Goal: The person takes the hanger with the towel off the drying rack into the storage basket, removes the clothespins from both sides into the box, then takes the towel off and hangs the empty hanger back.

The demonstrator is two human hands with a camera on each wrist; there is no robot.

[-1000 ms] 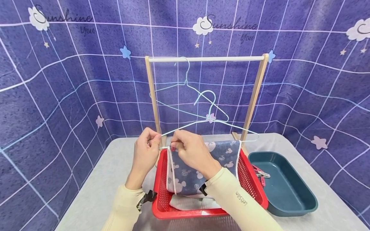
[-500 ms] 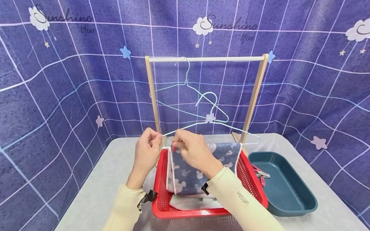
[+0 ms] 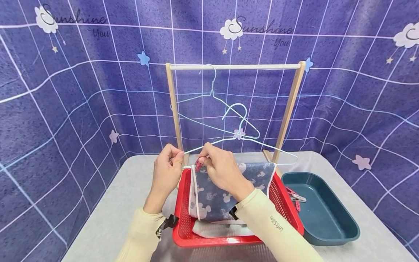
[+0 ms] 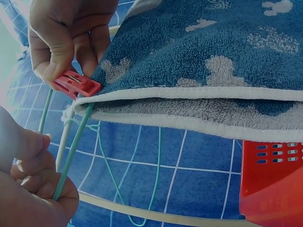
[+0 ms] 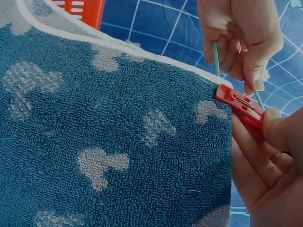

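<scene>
A blue towel point(image 3: 212, 193) with pale mouse shapes and white edging is folded over the lower bar of a light green wire hanger point(image 3: 258, 141). My left hand point(image 3: 168, 167) grips the hanger's left end, fingers curled round the wire. Just to its right, my right hand point(image 3: 222, 167) pinches a red clothespin point(image 5: 240, 105) between thumb and fingers. In the left wrist view the clothespin's tip sits at the towel's top corner, by the bar. Whether its tip is fully clamped on the cloth I cannot tell.
Below the towel stands a red basket point(image 3: 235, 240) with white cloth point(image 3: 219, 230) inside. A dark teal tub point(image 3: 327, 207) at right holds several clothespins point(image 3: 297, 197). Behind, a second hanger point(image 3: 212, 92) hangs from a wooden rack's white rod point(image 3: 255, 67).
The right hand has shifted slightly right and turned, so more of the red clothespin shows. The held hanger has tipped slightly down on its right side. The left hand stays nearly still.
</scene>
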